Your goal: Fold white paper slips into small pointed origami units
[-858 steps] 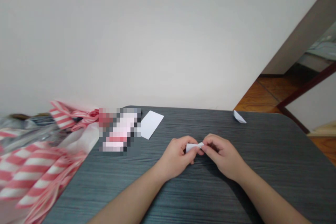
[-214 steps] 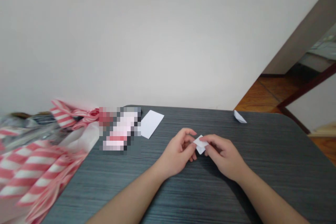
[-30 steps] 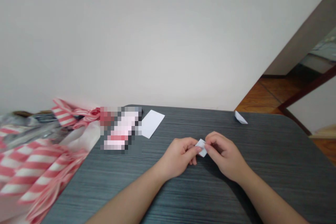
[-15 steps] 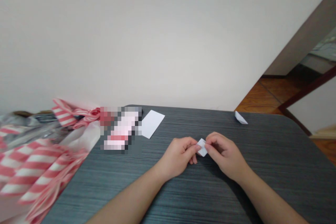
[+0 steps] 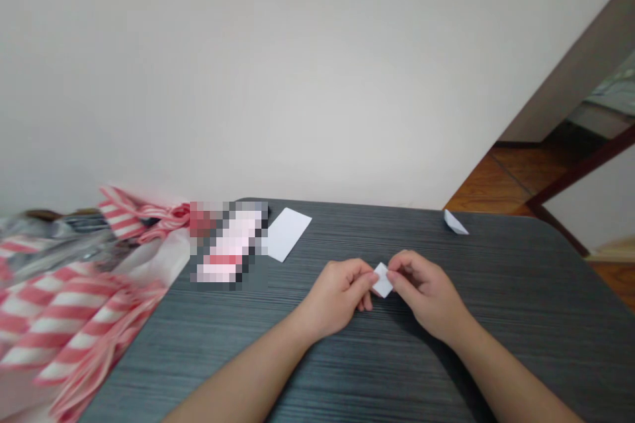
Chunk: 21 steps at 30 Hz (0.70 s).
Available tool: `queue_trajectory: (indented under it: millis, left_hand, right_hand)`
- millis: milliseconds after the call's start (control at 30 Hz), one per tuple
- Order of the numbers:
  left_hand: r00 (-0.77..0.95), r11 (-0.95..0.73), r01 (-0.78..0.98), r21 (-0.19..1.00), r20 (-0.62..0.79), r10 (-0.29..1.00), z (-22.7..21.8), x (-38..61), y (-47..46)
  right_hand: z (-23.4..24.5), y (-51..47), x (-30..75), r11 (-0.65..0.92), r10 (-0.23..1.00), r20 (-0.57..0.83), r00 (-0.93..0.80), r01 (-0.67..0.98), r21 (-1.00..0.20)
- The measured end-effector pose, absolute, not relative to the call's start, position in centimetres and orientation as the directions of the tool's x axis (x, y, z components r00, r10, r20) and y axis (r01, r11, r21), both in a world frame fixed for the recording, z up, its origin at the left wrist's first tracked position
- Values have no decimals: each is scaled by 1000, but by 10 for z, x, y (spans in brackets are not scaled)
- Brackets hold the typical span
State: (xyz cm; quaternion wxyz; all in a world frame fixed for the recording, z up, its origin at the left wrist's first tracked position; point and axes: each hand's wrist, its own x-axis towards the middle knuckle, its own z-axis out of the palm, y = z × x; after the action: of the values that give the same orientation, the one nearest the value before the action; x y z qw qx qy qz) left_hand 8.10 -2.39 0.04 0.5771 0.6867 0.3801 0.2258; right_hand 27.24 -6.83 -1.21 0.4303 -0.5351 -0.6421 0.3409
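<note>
A small folded white paper piece [image 5: 383, 279] is pinched between both hands just above the dark striped table [image 5: 496, 317]. My left hand [image 5: 340, 294] grips its left side with thumb and forefinger, the other fingers curled under. My right hand [image 5: 424, 294] pinches its right side, fingers bent and closed. Both wrists rest on the table near its middle.
A flat white paper rectangle [image 5: 288, 233] lies at the table's far left. A small folded white paper shape [image 5: 454, 223] sits at the far right edge. Red-and-white striped plastic bags [image 5: 74, 304] crowd the left side. A white wall stands behind; wooden floor [image 5: 506, 178] shows at right.
The paper piece is held much as half a second ago, turned slightly so it shows as a small diamond. Compared with 28.6 s ago it is folded smaller.
</note>
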Motion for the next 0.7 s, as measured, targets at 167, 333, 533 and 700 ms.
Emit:
queue_trajectory:
  millis: [167, 333, 533, 700]
  left_hand:
    - [606, -68, 271, 960, -116, 787, 2, 81, -24]
    - [593, -93, 270, 958, -89, 800, 2, 80, -24]
    - [587, -93, 271, 958, -88, 805, 1, 80, -25]
    - [584, -101, 281, 954, -87, 807, 1, 81, -25]
  right_hand:
    - [-18, -70, 272, 164, 986, 157, -50, 331, -929]
    - [-17, -69, 271, 137, 990, 126, -58, 265, -955]
    - [-4, -68, 273, 84, 986, 9, -166, 451, -888]
    - [-3, -68, 272, 58, 986, -16, -165, 433, -900]
